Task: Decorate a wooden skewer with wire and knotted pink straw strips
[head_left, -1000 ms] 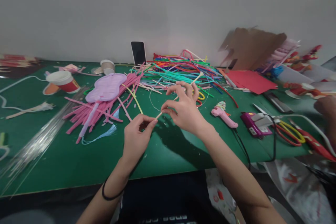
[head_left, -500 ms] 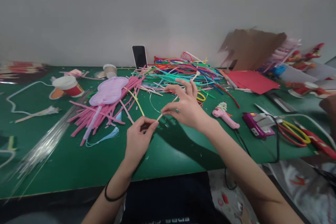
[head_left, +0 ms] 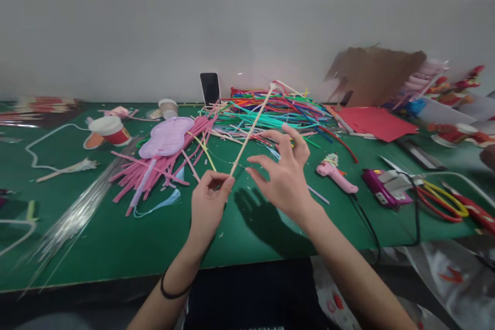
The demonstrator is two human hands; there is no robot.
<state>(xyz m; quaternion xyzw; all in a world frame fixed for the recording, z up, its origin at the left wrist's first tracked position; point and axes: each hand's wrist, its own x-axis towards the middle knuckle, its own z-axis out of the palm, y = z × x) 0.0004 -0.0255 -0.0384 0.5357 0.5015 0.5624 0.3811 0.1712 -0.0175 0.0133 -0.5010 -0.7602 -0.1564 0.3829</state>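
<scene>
My left hand [head_left: 211, 198] pinches the lower end of a thin pale wooden stick [head_left: 250, 131]. The stick slants up and away to the right, with a small whitish lump at its far tip. A very fine clear or metal wire curves beside the lower stick; its ends are hard to make out. Just right of the stick is my right hand [head_left: 284, 178], its fingers spread and thumb and index tips apart near the wire. Left of my hands, a lilac fuzzy fan-like shape [head_left: 166, 137] with a handle lies on pink pipe cleaners [head_left: 154, 178], beside a light-blue tassel [head_left: 166, 198].
Colourful pipe cleaners [head_left: 305, 108] lie heaped behind my hands, near a phone [head_left: 210, 88] against the partition. On the right are a pink glue gun [head_left: 336, 175], a purple power strip [head_left: 381, 188], scissors and red sheets [head_left: 381, 122]. Wires [head_left: 81, 201] and a paper cup [head_left: 112, 130] are left.
The stick has swung more upright and leftward in my left hand. My right hand has come off the stick and moved slightly right and down, fingers spreading. The view has shifted slightly.
</scene>
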